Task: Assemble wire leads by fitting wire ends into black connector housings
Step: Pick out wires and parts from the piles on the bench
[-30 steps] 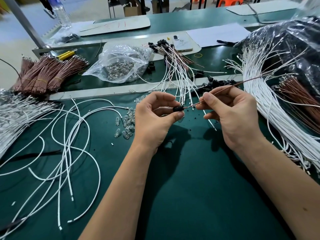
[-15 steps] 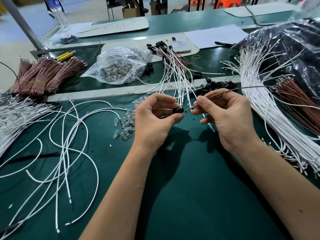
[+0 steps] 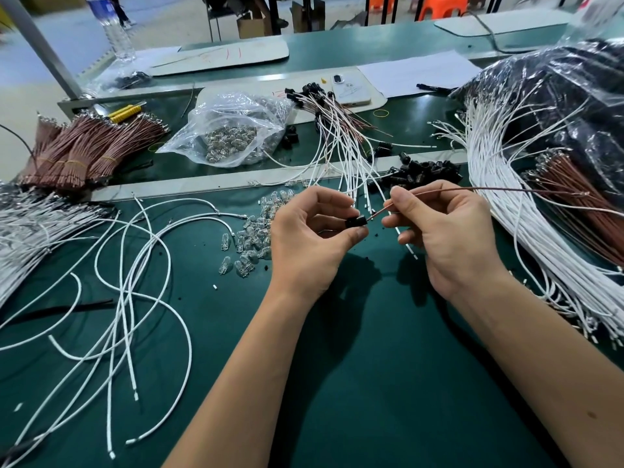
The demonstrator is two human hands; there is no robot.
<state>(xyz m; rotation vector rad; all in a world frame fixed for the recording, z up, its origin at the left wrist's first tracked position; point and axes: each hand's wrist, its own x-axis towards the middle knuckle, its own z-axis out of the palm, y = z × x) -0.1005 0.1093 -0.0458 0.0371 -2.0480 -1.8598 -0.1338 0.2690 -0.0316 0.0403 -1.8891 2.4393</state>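
Nearest, two bare forearms reach over the green surface (image 3: 388,383). The left hand (image 3: 309,244) pinches a black connector housing (image 3: 356,221) between thumb and curled fingers; its grip is closed on the housing. Just to the right of that grip, the right hand (image 3: 449,238) pinches a brown wire (image 3: 439,191) between thumb and forefinger, the wire's near end touching the housing's opening (how far in it sits cannot be told). Left of the grips lie small clear bulbs (image 3: 250,238) and loose white wires (image 3: 128,285). Beyond the grips sits a pile of black housings (image 3: 425,172), with finished leads (image 3: 341,140) and a clear bag (image 3: 233,130) farther off.
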